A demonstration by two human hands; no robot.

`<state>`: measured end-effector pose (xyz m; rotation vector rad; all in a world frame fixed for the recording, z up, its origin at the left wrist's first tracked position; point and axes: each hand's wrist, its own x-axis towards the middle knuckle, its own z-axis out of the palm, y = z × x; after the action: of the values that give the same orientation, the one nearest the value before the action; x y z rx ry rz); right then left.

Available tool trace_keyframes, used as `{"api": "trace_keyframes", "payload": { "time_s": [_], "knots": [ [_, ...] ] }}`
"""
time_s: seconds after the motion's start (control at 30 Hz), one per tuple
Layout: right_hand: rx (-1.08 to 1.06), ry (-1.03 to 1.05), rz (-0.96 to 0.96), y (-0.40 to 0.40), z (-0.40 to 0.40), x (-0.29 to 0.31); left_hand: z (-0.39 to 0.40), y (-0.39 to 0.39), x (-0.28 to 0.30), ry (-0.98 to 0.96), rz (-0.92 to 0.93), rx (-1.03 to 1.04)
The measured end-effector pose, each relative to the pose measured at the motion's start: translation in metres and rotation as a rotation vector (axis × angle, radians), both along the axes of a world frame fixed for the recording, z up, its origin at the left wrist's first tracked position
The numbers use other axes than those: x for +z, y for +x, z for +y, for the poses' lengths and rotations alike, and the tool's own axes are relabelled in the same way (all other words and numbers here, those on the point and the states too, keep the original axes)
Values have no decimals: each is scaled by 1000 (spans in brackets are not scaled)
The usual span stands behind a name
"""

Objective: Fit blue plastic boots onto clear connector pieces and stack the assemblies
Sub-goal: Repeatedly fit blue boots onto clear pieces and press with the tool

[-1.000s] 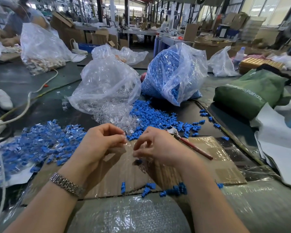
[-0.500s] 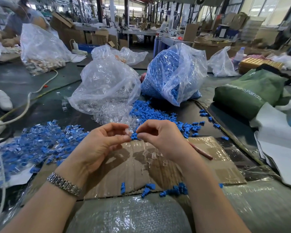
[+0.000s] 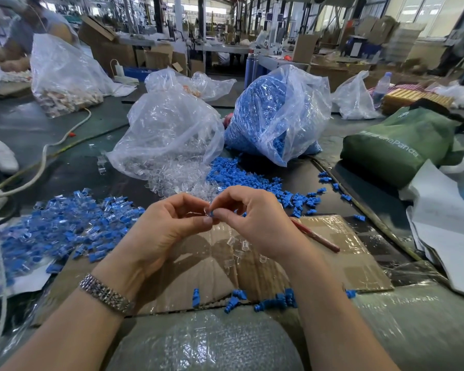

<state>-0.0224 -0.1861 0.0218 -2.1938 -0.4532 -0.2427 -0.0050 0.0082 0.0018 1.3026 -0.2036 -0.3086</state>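
1. Fingertips of both my hands meet above the cardboard sheet [image 3: 332, 253] on the worktop [image 3: 73, 170], just in front of the spilled parts.
2. My left hand [image 3: 166, 228] has its grip curled, thumb and forefinger pinching a clear connector piece [image 3: 202, 211]; a metal watch band [image 3: 106, 294] sits on that wrist.
3. My right hand [image 3: 255, 218] has its grip curled too, thumb and forefinger pinching a blue boot [image 3: 212, 214] that touches the clear piece. How far the two are pushed together I cannot tell; my fingers hide most of both.
4. Left of my hands lies a heap of finished blue-and-clear assemblies [image 3: 59, 226].
5. Behind my hands, a clear bag of connector pieces [image 3: 169, 140] spills onto the worktop, and beside it on the right a bag of blue boots [image 3: 276, 116] spills a loose blue pile [image 3: 241, 178].
6. A few clear pieces [image 3: 236, 247] lie on the cardboard under my right hand, and several loose boots [image 3: 276, 301] lie at its near edge.
7. A red-handled tool [image 3: 316, 238] lies on the cardboard, partly hidden by my right wrist.
8. A green bag [image 3: 397, 145] rests at the right.
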Motion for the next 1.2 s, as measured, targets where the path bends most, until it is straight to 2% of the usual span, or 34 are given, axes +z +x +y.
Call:
{"api": "trace_keyframes", "payload": {
  "time_s": [0.17, 0.57, 0.93, 1.03, 1.1, 1.17, 1.2],
  "knots": [
    [1, -4, -34, 1, -1, 0, 2, 0, 0, -78, 11, -36],
    [17, -68, -62, -3, 2, 3, 0, -5, 6, 24, -32, 3],
    [32, 4, -9, -4, -1, 4, 2, -2, 2, 21, -34, -28],
    [-136, -16, 14, -2, -11, 7, 2, -2, 2, -12, 6, -17],
    [-417, -243, 72, 2, -25, 6, 1, -1, 2, -28, 22, 19],
    [-645, -487, 294, 3, -38, 3, 0, -2, 3, -32, 13, 48],
    [-691, -552, 406, 2, -43, 0, 0, -1, 3, -30, 10, 57]
  ]
}}
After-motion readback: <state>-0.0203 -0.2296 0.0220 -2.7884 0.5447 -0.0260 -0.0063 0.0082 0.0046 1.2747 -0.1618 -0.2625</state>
